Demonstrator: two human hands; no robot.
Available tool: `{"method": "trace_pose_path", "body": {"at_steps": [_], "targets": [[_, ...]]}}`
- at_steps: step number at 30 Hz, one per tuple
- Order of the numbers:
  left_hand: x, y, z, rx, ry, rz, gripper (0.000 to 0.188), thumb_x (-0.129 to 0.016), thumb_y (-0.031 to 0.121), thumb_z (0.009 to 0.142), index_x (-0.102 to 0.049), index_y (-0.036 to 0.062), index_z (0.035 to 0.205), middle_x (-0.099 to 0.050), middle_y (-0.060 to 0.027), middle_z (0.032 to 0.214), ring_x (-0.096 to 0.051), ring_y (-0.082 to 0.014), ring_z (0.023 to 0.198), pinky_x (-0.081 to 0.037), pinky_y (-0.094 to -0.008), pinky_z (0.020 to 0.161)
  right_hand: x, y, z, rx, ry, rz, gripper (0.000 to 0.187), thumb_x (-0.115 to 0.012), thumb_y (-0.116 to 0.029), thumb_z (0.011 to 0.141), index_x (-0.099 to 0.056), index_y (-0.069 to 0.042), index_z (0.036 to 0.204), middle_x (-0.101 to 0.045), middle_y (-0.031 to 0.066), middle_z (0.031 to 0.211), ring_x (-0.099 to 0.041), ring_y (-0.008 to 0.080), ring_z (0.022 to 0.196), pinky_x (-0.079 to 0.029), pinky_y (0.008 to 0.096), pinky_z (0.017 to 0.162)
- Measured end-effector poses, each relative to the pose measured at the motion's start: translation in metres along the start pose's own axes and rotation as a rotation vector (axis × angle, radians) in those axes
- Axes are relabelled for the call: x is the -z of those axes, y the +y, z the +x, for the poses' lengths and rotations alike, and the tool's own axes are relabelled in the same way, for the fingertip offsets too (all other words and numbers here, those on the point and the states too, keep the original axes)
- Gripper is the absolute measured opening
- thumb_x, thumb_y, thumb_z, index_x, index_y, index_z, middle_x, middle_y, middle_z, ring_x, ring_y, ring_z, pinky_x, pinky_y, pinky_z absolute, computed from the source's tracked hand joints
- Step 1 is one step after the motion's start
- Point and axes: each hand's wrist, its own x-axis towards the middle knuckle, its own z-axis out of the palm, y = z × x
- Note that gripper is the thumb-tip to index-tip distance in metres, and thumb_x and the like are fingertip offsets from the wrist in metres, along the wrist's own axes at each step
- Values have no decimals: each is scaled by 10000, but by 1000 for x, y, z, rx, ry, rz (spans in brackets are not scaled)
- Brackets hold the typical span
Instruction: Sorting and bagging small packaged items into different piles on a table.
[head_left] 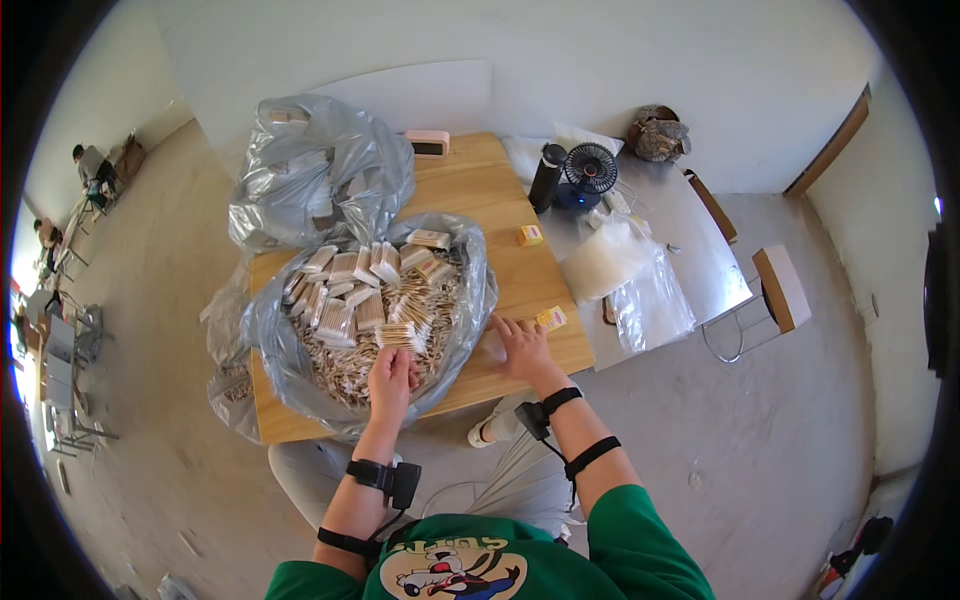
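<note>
My left hand (390, 382) is closed round a bundle of cotton swabs (400, 336), over the near side of a large grey plastic bag (473, 335). The bag lies rolled open on the table, full of loose cotton swabs (345, 376). Several packed bundles of cotton swabs (338, 322) are piled on top of them. To the right of the bag, my right hand (524, 352) reaches over the tabletop with its fingers apart. A small clear plastic piece (493, 346) shows beside its fingers; whether they touch it I cannot tell. Yellow cards (551, 318) lie just beyond that hand.
Another grey bag (320, 175) of packs stands behind on the wooden table (515, 275), near a pink device (428, 143). A yellow box (530, 235) sits farther back. The metal side table (705, 270) carries clear bags (650, 310), a fan (590, 170) and a black bottle (547, 178).
</note>
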Motion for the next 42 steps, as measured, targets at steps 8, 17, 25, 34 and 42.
{"method": "trace_pose_path", "body": {"at_steps": [8,17,25,34,42], "targets": [[46,-5,15,-39,211,98,188,-510,196,919,-527,31,831,-539,-37,645,-478,-84,491,-398,-227,447,5,-10,0,42,20,8,917,-769,-351,602,-302,-120,1356,-471,99,1262,-407,297,1190,-331,518,932],[88,8,56,-242,177,1133,573,-680,92,687,-478,119,1222,-293,-99,1404,-205,-328,1312,-276,-453,1028,7,-51,-25,4,335,507,647,-680,-85,699,-385,-62,1274,-529,178,1139,-489,349,1083,-407,434,887],[101,5,74,-211,160,1090,499,-669,76,677,-511,99,1150,-459,-93,1262,-377,-325,1184,-389,-405,934,-2,-84,-43,-10,331,822,384,-592,7,770,-496,-12,1142,-609,142,986,-619,247,892,-485,324,788],[113,11,43,-153,495,627,214,-630,148,801,-611,34,981,-608,-93,914,-575,-238,809,-459,-336,686,21,-135,-12,64,273,857,315,-595,-66,824,-508,-17,1123,-626,133,936,-624,214,844,-495,309,740],[98,23,0,96,102,-12,192,-585,205,874,-582,16,842,-581,-11,719,-524,-88,618,-423,-232,518,19,-200,29,37,46,1305,313,-580,-130,867,-481,31,1115,-584,39,805,-546,89,634,-435,225,535]]}}
